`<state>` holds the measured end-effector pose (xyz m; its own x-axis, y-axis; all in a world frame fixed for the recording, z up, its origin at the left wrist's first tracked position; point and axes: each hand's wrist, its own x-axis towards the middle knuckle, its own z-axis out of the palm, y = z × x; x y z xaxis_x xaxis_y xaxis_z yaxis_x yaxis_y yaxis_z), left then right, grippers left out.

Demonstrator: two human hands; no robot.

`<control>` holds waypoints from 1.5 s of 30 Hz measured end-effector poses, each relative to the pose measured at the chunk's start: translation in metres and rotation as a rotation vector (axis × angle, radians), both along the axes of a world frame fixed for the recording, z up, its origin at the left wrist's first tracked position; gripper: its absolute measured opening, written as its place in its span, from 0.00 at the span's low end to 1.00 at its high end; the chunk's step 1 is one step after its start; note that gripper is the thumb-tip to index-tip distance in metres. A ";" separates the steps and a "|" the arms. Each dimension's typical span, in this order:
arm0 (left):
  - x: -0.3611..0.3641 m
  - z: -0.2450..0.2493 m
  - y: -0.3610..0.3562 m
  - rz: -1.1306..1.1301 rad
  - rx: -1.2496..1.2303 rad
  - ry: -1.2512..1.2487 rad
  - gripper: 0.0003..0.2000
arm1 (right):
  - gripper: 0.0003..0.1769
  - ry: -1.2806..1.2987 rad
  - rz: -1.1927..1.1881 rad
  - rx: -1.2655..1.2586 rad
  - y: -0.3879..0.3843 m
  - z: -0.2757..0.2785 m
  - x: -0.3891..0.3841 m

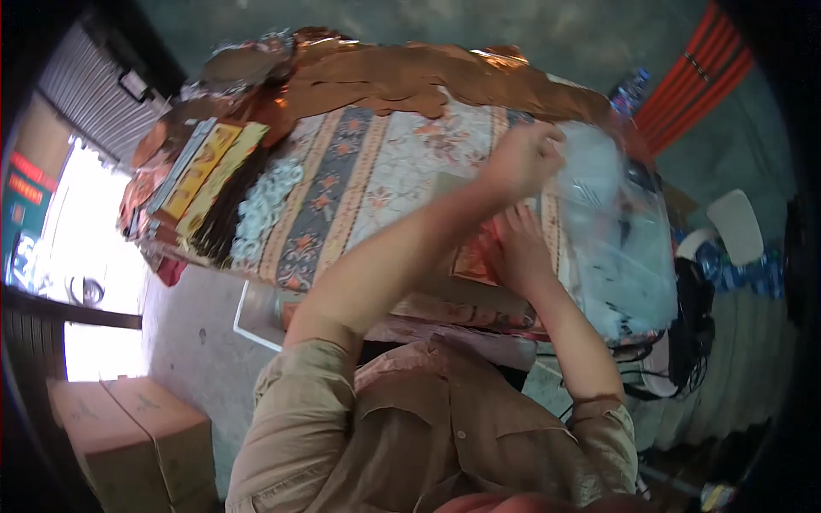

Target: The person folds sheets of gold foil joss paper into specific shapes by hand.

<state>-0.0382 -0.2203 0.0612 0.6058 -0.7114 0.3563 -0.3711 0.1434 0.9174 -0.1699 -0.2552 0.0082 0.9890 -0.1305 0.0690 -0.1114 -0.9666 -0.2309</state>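
My left hand (523, 158) reaches across a table covered with a patterned cloth (359, 188) and pinches the near edge of a large clear plastic bag (620, 248) that holds pale, blurred contents. My right hand (517, 250) lies just below it, fingers together, pressed on a red-and-gold packet (473, 256) right beside the bag's edge. Whether it grips the packet or the bag is hidden. Both sleeves are beige.
Stacks of yellow-and-red packets (205, 171) and white ring-shaped pieces (267, 209) sit on the table's left part. Brown paper cut-outs (385, 81) cover its far side. Cardboard boxes (128, 436) stand on the floor at left, a white chair (735, 227) and black cables (694, 325) at right.
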 end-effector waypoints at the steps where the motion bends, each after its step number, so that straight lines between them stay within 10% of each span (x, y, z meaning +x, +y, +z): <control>1: 0.017 0.006 0.020 0.051 0.031 -0.033 0.10 | 0.37 -0.002 0.027 0.001 0.000 -0.003 0.001; 9: 0.063 0.046 0.216 0.631 -0.192 -0.531 0.05 | 0.33 -0.110 0.012 -0.107 -0.007 -0.020 -0.004; 15: 0.025 -0.005 0.280 0.371 0.252 -1.057 0.07 | 0.32 -0.061 -0.003 -0.106 -0.006 -0.016 -0.006; 21: 0.016 -0.044 0.293 0.232 0.467 -0.676 0.08 | 0.33 -0.057 0.006 -0.104 -0.006 -0.016 -0.005; 30: 0.022 -0.018 0.301 0.118 0.542 -0.843 0.17 | 0.32 -0.069 0.014 -0.118 -0.007 -0.018 -0.005; 45: 0.009 -0.031 0.149 0.101 0.697 -0.287 0.23 | 0.33 -0.100 -0.007 -0.090 -0.007 -0.021 -0.002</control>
